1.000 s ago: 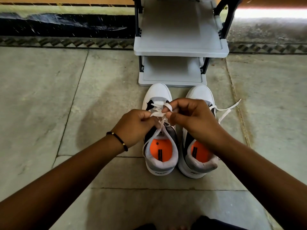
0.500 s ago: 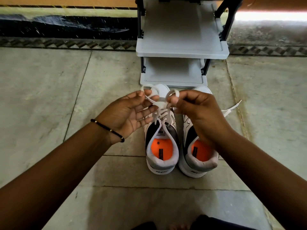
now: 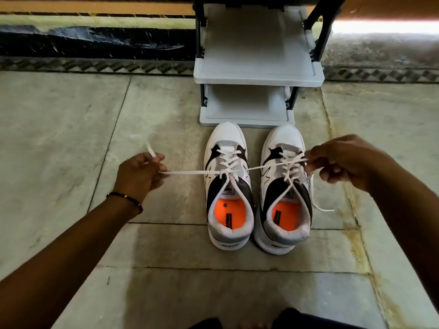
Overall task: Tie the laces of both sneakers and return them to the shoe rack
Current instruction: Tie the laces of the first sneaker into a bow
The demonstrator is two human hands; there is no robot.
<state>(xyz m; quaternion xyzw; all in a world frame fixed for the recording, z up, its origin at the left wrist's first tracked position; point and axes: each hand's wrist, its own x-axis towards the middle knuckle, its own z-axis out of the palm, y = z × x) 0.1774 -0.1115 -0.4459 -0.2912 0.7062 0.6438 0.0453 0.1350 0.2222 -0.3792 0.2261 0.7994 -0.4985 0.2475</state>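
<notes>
Two white sneakers with black side panels and orange insoles stand side by side on the floor, toes toward the rack: the left sneaker (image 3: 227, 186) and the right sneaker (image 3: 285, 188). The left sneaker's white lace (image 3: 190, 172) is stretched taut sideways from a crossing over its tongue. My left hand (image 3: 139, 173) grips one end out to the left. My right hand (image 3: 344, 160) grips the other end above the right sneaker. The right sneaker's lace (image 3: 320, 205) hangs loose onto the floor.
A grey two-shelf shoe rack (image 3: 257, 77) with black posts stands just beyond the sneakers' toes, both shelves bare. Stone floor tiles lie all around. A dark patterned border strip (image 3: 95, 65) runs along the wall behind. My dark-clad knees (image 3: 297, 319) show at the bottom edge.
My hands, held close together over the left sneaker with lace loops, have pulled wide apart. The lace now runs taut left and right across both shoes.
</notes>
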